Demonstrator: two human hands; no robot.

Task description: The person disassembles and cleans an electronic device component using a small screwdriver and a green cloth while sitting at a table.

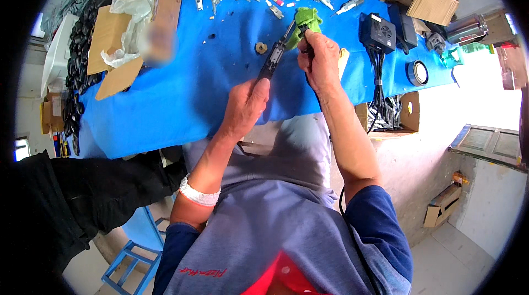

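A slim, elongated dark device with a silvery metal tip (271, 63) is held above a blue cloth-covered table (198, 96), its lower end wrapped by the closed fingers of the left hand (246, 109). Its long axis is slanted away from the body, from the left palm at the lower left up to the tip at the upper right. By the right hand (323, 63), a small black piece (303, 29) is pinched between thumb and bent fingers; most of its shape is covered, so what it is cannot be told. The device body is nearer the left hand, whereas its metal tip is brought just to the left of the right fingertips. Whether tip and black piece are touching cannot be told, as the gap is too small to read. The right hand is set farther from the body than the left. Just beyond the pinch, a crumpled green cloth (308, 17) is seen, and to the left of the device a small tan ring-shaped piece (261, 48) is left lying on the table.
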